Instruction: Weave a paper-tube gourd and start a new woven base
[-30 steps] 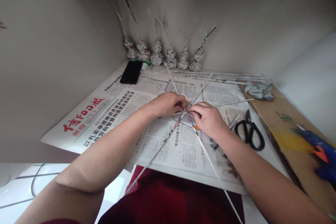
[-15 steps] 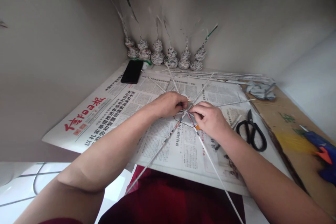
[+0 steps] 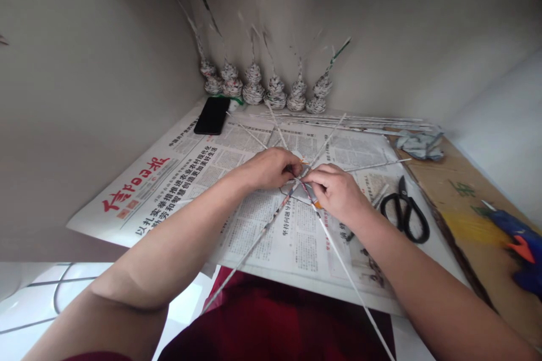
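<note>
Several thin rolled-paper sticks [image 3: 334, 237] cross at one centre and fan out over the newspaper [image 3: 249, 180]. At that crossing my left hand [image 3: 277, 168] is closed, its fingertips pinching the sticks from the left. My right hand [image 3: 334, 186] faces it from the right, thumb and fingers pressed together on the sticks by the centre. Two of the sticks run down past the table edge toward my lap. Beneath the crossing lies a small greyish flat piece with orange bits, mostly covered by my hands. My fingers hide the exact joint.
Several woven paper gourds [image 3: 253, 87] stand along the wall. A phone [image 3: 212, 115] lies at the back left, and spare paper sticks [image 3: 364, 123] behind. To the right are black scissors [image 3: 404, 211], a crumpled cloth [image 3: 420, 145], cardboard [image 3: 470, 220] and a blue glue gun [image 3: 514, 231].
Both hands stay at the crossing; the right fingertips have shifted very slightly left. The view has moved a touch. Nothing else visibly differs.
</note>
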Motion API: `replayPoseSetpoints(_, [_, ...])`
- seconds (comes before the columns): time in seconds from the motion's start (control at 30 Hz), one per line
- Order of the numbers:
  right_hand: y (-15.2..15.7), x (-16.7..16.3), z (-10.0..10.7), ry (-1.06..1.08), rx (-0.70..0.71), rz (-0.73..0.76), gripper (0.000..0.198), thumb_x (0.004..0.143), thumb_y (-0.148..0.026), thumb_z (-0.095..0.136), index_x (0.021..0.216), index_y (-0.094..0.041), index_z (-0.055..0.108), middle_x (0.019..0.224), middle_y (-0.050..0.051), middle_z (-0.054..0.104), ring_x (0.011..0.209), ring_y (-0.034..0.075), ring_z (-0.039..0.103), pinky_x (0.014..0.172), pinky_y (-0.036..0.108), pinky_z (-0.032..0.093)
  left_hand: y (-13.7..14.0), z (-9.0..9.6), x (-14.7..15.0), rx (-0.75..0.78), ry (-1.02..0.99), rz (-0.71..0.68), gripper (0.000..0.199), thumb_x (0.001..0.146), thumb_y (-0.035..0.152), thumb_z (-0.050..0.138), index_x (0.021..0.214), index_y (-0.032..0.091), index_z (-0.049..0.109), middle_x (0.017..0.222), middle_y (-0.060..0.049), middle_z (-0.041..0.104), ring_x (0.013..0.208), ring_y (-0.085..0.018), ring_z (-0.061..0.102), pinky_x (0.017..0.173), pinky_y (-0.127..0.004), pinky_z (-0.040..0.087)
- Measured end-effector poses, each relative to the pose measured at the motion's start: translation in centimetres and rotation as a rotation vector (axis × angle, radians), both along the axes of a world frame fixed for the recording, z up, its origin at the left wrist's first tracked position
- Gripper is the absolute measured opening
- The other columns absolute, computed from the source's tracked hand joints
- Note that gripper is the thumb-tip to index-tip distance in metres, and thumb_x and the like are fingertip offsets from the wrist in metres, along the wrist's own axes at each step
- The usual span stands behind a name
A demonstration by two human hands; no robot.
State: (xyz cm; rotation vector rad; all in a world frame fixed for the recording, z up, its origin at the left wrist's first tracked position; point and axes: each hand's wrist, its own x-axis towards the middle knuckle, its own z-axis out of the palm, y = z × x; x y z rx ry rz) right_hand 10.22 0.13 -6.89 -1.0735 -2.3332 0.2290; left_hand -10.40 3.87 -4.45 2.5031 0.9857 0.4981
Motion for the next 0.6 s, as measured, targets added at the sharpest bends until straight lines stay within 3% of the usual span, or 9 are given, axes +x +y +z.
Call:
replayPoseSetpoints(0.33, [-0.18, -0.05, 0.17, -0.078, -0.001, -0.014, 0.03, 0.087, -0.005, 0.046, 0.093, -0.022, 0.07, 0.087, 0.006, 0.064, 0.088, 0.021, 0.056, 0.08, 0.034, 0.046, 0.13, -0.12, 0.01, -0.038, -0.032, 0.035, 0.024, 0.082, 0.011, 0.049, 0.095, 0.019, 0.068, 0.096, -0.002, 0.073, 0.088, -0.014, 0.065, 0.08, -0.025, 0.046])
replayPoseSetpoints(0.6, [-0.43, -0.09, 0.5, -0.103, 0.017, -0.034, 0.03, 0.087, -0.006, 0.047, 0.095, -0.023, 0.07, 0.089, 0.007, 0.064, 0.09, 0.023, 0.054, 0.08, 0.037, 0.046, -0.13, 0.46, -0.02, -0.044, -0.15, 0.131, 0.018, 0.082, 0.012, 0.052, 0.091, 0.018, 0.067, 0.084, 0.0, 0.072, 0.077, -0.013, 0.063, 0.072, -0.024, 0.046])
